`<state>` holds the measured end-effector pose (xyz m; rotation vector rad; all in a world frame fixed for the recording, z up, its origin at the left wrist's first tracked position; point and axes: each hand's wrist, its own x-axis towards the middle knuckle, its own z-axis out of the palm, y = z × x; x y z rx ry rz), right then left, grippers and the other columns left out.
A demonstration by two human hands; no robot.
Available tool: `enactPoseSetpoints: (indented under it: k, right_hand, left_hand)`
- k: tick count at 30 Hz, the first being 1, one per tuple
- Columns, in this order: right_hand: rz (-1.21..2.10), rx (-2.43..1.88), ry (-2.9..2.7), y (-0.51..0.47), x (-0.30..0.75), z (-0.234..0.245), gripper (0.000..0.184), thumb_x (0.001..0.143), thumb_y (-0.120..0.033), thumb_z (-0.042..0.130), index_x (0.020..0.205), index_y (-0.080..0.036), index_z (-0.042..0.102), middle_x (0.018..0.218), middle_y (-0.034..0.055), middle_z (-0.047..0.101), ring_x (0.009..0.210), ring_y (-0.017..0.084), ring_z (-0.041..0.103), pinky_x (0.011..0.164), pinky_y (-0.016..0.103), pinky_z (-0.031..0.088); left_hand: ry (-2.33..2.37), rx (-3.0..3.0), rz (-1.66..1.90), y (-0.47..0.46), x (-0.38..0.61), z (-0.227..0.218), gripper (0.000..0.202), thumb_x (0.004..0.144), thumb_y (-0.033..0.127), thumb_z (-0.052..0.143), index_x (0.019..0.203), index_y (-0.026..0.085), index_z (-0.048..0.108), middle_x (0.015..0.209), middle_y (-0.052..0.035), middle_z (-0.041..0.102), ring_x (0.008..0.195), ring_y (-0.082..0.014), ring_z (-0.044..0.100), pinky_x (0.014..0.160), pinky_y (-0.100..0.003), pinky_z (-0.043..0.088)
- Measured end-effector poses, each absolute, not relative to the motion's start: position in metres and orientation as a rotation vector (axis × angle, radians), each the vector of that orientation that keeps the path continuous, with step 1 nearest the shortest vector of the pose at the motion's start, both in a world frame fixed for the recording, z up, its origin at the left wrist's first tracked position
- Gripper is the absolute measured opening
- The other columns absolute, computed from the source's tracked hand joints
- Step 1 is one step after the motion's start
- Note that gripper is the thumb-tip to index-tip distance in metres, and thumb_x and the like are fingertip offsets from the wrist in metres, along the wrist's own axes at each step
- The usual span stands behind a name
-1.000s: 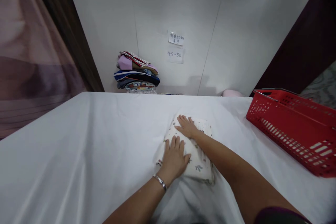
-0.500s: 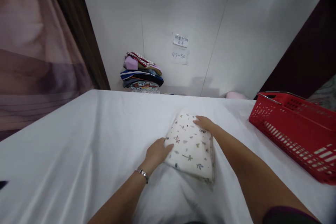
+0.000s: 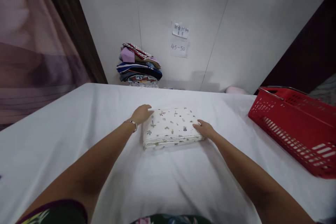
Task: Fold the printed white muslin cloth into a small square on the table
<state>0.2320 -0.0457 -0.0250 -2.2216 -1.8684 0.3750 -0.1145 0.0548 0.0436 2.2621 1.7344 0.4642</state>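
Note:
A folded white cloth point(image 3: 170, 124) printed with small leaves and plants lies flat on the white-covered table point(image 3: 168, 178). Its layered folded edges face me. At its far left corner is my left hand point(image 3: 142, 113), the thumb on top and the fingers along the side; a bracelet circles that wrist. My right hand point(image 3: 206, 129) grips the right edge, thumb on the upper face, with the other fingertips partly hidden beneath or behind the cloth.
A red plastic basket point(image 3: 294, 129) with a metal handle stands on the table at the right. Behind the far edge rises a pile of folded fabrics point(image 3: 140, 64) against the white wall. Paper labels point(image 3: 180, 38) hang on the wall. A pinkish curtain point(image 3: 34, 49) hangs at left.
The cloth has been turned about a quarter turn, so its layered edges now face me. My left hand has moved up and left to its far left corner; my right hand sits slightly lower.

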Motion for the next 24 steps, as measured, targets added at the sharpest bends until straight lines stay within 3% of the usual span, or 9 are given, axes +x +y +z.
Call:
enactPoseSetpoints:
  k: [7, 10, 13, 15, 18, 24]
  right_hand:
    - [0.520, -2.179, -1.771, -0.051, 0.228, -0.018, 0.055, 0.084, -0.048, 0.050, 0.130, -0.018, 0.051, 0.124, 0.0099, 0.060, 0.109, 0.026, 0.058, 0.091, 0.035, 0.043]
    - [0.543, -2.143, -1.732, -0.055, 0.227, -0.018, 0.052, 0.083, -0.047, 0.051, 0.127, -0.018, 0.054, 0.118, 0.0092, 0.063, 0.104, 0.025, 0.060, 0.088, 0.034, 0.045]
    - [0.511, -2.128, -1.658, -0.065, 0.225, -0.018, 0.060, 0.084, -0.051, 0.046, 0.132, -0.014, 0.049, 0.111, 0.0107, 0.065, 0.097, 0.024, 0.062, 0.084, 0.035, 0.047]
    - [0.416, -2.025, -1.628, -0.074, 0.222, -0.017, 0.055, 0.087, -0.048, 0.042, 0.130, -0.015, 0.050, 0.112, 0.0100, 0.064, 0.099, 0.022, 0.060, 0.085, 0.034, 0.046]
    - [0.281, -1.716, -1.672, -0.088, 0.211, -0.014, 0.041, 0.087, -0.042, 0.042, 0.115, -0.020, 0.061, 0.116, 0.0078, 0.062, 0.107, 0.021, 0.056, 0.088, 0.033, 0.045]
    - [0.386, -1.456, -2.033, -0.105, 0.187, -0.009, 0.027, 0.087, -0.039, 0.049, 0.097, -0.026, 0.070, 0.103, 0.0038, 0.068, 0.100, 0.021, 0.059, 0.090, 0.034, 0.043]
  left_hand:
    - [1.292, 2.381, 0.711, -0.045, -0.105, 0.016, 0.038, 0.089, 0.047, 0.042, 0.106, 0.020, 0.062, 0.115, -0.0056, 0.063, 0.105, -0.0203, 0.056, 0.093, -0.033, 0.042]
    - [1.168, 2.512, 0.698, -0.070, -0.106, 0.003, 0.034, 0.089, 0.044, 0.044, 0.105, 0.021, 0.063, 0.116, -0.0056, 0.062, 0.111, -0.0205, 0.053, 0.100, -0.038, 0.037]
    - [1.173, 2.552, 0.723, -0.078, -0.108, -0.005, 0.031, 0.090, 0.040, 0.043, 0.106, 0.021, 0.063, 0.119, -0.0058, 0.061, 0.114, -0.0203, 0.051, 0.104, -0.040, 0.031]
    - [1.188, 2.539, 0.743, -0.080, -0.106, -0.005, 0.030, 0.092, 0.038, 0.041, 0.104, 0.022, 0.063, 0.115, -0.0049, 0.063, 0.110, -0.0192, 0.053, 0.102, -0.039, 0.033]
    - [1.195, 2.539, 0.733, -0.083, -0.098, 0.002, 0.028, 0.092, 0.035, 0.041, 0.098, 0.023, 0.065, 0.104, -0.0032, 0.067, 0.101, -0.0183, 0.056, 0.095, -0.037, 0.037]
    - [1.298, 2.523, 0.678, -0.086, -0.083, 0.004, 0.025, 0.089, 0.032, 0.045, 0.094, 0.023, 0.068, 0.092, -0.0041, 0.065, 0.089, -0.0190, 0.055, 0.082, -0.035, 0.041]
